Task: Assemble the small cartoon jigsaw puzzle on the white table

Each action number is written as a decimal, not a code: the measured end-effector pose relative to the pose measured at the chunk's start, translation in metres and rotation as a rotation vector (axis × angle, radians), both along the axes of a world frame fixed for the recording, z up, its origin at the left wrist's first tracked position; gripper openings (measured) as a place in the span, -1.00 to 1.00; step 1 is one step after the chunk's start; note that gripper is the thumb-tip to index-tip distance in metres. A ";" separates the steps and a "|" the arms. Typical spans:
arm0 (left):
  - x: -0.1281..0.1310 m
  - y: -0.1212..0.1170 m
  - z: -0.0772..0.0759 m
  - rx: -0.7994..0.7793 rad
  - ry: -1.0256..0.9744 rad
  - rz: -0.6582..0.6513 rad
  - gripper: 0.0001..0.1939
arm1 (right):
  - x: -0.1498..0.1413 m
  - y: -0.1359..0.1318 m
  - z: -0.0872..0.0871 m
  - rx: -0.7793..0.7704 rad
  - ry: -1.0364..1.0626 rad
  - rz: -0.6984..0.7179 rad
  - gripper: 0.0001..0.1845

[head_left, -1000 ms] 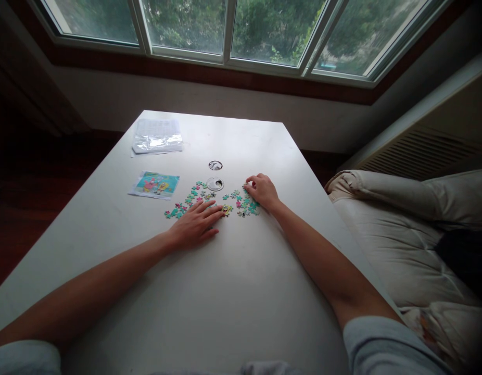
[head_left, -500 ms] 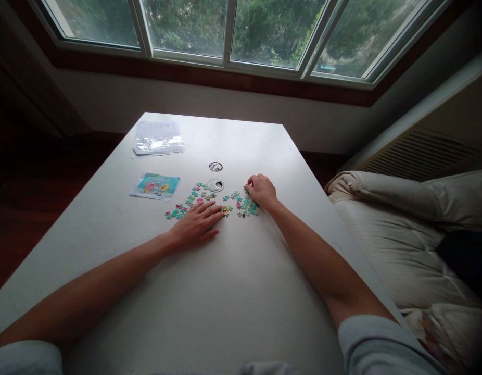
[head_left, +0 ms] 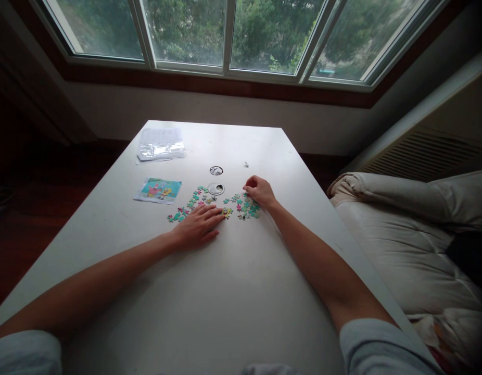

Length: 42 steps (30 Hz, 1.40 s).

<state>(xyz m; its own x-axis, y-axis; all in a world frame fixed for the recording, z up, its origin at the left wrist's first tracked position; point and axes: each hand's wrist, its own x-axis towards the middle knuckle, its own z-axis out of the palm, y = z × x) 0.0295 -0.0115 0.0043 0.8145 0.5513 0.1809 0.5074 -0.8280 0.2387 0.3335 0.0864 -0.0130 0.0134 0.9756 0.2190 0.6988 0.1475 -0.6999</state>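
Note:
Loose jigsaw puzzle pieces (head_left: 248, 205), mostly green and teal with some pink and yellow, lie scattered on the white table. My left hand (head_left: 198, 227) rests flat beside them, fingers stretched out, its fingertips touching a yellow patch of pieces (head_left: 227, 212). Over the right-hand cluster is my right hand (head_left: 260, 191), thumb and fingertips pinched together. Whatever is between them is too small to make out. Beyond this hand a small pale piece (head_left: 246, 164) shows by itself. The palm of my left hand hides part of the table and perhaps some pieces.
A picture sheet (head_left: 159, 190) with cartoon figures lies left of the pieces. Behind it is a clear plastic packet with paper (head_left: 161, 145). Two round metallic discs (head_left: 216, 170) are set in the table (head_left: 210, 302). A padded beige seat (head_left: 389, 234) stands at right.
A small pale piece now shows beyond my right hand, where none was before. My right hand has shifted very slightly left; my left hand stays put. The view has tilted up a little.

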 end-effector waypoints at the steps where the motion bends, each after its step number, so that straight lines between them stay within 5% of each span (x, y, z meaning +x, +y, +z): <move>1: 0.001 0.001 0.001 0.006 -0.005 -0.010 -0.47 | 0.001 0.000 0.001 0.016 -0.015 -0.018 -0.90; 20: 0.011 0.006 0.001 0.051 -0.123 0.012 -0.65 | 0.026 0.093 -0.002 0.114 -0.284 -0.276 -0.77; 28: 0.009 0.009 -0.001 0.053 -0.104 -0.010 -0.64 | 0.016 0.143 -0.011 -0.019 -0.440 -0.162 -0.43; 34: 0.009 0.010 -0.001 0.047 -0.094 -0.003 -0.64 | 0.014 0.177 -0.016 -0.153 -0.492 -0.065 -0.37; 42: 0.010 0.012 -0.002 0.061 -0.101 -0.006 -0.65 | 0.009 0.168 -0.015 -0.054 -0.503 -0.050 -0.49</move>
